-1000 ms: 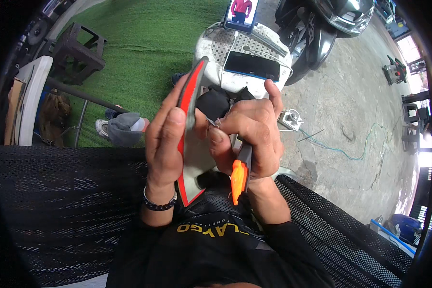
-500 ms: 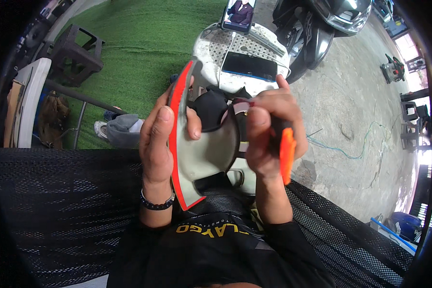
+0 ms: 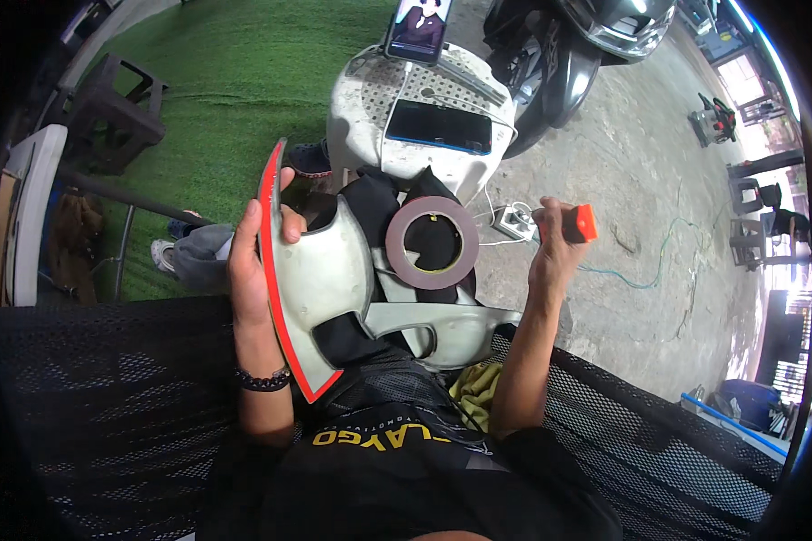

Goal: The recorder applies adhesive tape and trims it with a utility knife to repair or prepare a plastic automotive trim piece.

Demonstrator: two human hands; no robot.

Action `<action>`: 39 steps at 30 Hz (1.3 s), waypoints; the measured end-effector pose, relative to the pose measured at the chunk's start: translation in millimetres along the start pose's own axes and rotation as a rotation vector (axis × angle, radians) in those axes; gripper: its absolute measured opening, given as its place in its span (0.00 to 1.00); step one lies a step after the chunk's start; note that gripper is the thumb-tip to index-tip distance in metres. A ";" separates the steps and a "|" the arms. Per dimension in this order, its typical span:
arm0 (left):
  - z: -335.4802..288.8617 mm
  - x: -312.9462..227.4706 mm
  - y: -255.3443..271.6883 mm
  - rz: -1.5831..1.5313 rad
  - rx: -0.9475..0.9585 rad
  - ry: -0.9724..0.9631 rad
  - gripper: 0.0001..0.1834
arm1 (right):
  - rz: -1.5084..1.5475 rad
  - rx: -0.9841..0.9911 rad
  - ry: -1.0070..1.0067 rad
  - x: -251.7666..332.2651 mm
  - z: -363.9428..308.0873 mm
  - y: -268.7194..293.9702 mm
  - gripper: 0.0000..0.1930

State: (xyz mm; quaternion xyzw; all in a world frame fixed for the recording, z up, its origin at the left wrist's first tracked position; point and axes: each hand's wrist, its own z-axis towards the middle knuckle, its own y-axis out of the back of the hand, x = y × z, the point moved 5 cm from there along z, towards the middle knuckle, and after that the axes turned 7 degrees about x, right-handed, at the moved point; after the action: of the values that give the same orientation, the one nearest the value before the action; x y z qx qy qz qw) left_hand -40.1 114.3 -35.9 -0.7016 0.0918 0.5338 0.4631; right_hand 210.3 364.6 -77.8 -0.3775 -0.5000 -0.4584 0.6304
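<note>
Change: the right hand [image 3: 550,248] has been swinging out to the right, away from the panel [image 3: 320,284]; a tape roll [image 3: 431,242] is now showing over the panel's middle.
Left hand [image 3: 253,261]: gripping the grey panel along its red edge, thumb hooking over the top.
Right hand: closing round an orange cutter [image 3: 579,224], well apart from the panel.
Panel: resting upright on the lap, above the mesh bench [image 3: 108,406].
Room: bare concrete [image 3: 632,180] is lying open to the right; a white stool [image 3: 424,117] is standing just beyond the panel.
</note>
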 end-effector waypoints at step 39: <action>-1.9 9.7 -7.9 -0.010 0.009 0.042 0.25 | 0.171 0.124 -0.143 -8.0 -12.0 -34.4 0.07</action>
State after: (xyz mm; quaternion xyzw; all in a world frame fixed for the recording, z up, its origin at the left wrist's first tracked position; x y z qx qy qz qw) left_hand -29.8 120.8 -39.6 -0.7111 0.1001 0.5162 0.4668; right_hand 180.2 344.9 -87.5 -0.4105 -0.5370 -0.3432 0.6522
